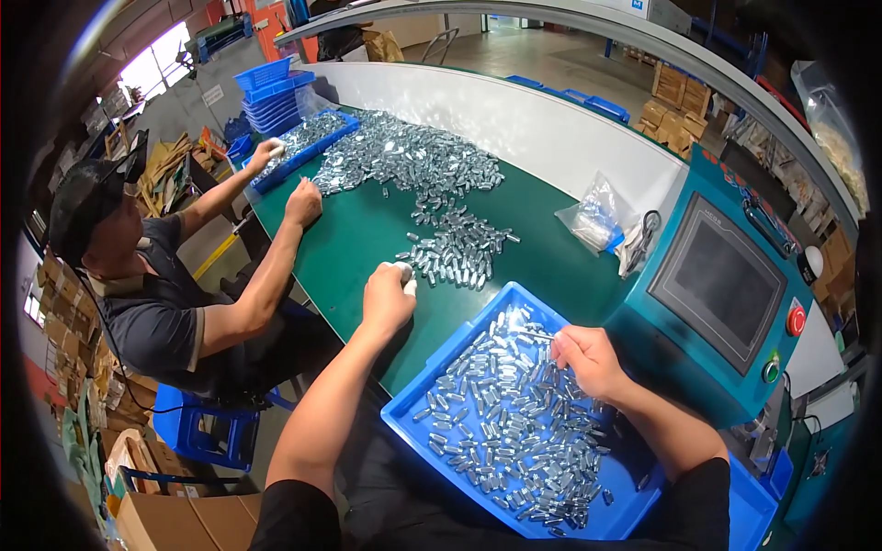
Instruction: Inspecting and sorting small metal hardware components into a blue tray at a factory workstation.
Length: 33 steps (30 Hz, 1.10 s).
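Note:
My left hand, with white covers on its fingertips, is closed at the near edge of a small heap of shiny metal pins on the green table; whatever its fingers hold is hidden. Over the upper right part of a blue tray, my right hand pinches a small silvery metal pin. Many similar short metal pins lie loose in that tray, which sits at the table's near edge in front of me.
A larger pile of pins covers the far table. At left a co-worker reaches toward another blue tray of pins, near stacked blue baskets. At right stand a teal control box and a plastic bag.

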Tool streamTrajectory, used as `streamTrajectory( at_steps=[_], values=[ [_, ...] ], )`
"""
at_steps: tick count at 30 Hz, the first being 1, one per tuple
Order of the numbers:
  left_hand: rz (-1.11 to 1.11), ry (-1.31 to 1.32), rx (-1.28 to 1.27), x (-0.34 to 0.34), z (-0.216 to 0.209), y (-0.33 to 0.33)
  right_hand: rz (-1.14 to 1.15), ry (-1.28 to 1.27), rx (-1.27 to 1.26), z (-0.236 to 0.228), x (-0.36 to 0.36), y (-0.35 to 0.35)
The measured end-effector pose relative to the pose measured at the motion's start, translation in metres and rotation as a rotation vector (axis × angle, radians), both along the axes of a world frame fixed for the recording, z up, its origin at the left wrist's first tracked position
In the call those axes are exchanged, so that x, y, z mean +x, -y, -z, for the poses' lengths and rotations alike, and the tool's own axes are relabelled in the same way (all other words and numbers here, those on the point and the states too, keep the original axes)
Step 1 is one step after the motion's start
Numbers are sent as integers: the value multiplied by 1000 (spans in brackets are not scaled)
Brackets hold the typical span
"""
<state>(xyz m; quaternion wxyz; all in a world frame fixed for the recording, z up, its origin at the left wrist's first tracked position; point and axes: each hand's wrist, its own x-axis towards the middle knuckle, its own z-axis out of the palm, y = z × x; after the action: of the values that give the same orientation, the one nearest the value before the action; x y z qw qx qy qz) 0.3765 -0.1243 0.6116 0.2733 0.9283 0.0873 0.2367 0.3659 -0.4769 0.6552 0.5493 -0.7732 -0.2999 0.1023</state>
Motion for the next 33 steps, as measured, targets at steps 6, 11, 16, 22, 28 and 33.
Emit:
streamTrajectory(
  at_steps=[6,11,16,22,28,33],
  values=[
    [18,-93,33,3,2,-11,-8,-12,-17,-3,-2,1],
    [177,-5,-362,-18,-28,25,19,-19,49,0,-1,0],
    [522,19,-628,-61,-71,108,13,-21,68,-9,-8,5],
    [656,-110,-708,-78,-48,130,-41,31,50,-8,-7,2],
    [613,-186,-1057,-70,-42,124,-46,14,30,-11,-8,2],
    [630,-143,-817,-73,-41,124,-52,10,11,-9,-7,0]
  ],
)
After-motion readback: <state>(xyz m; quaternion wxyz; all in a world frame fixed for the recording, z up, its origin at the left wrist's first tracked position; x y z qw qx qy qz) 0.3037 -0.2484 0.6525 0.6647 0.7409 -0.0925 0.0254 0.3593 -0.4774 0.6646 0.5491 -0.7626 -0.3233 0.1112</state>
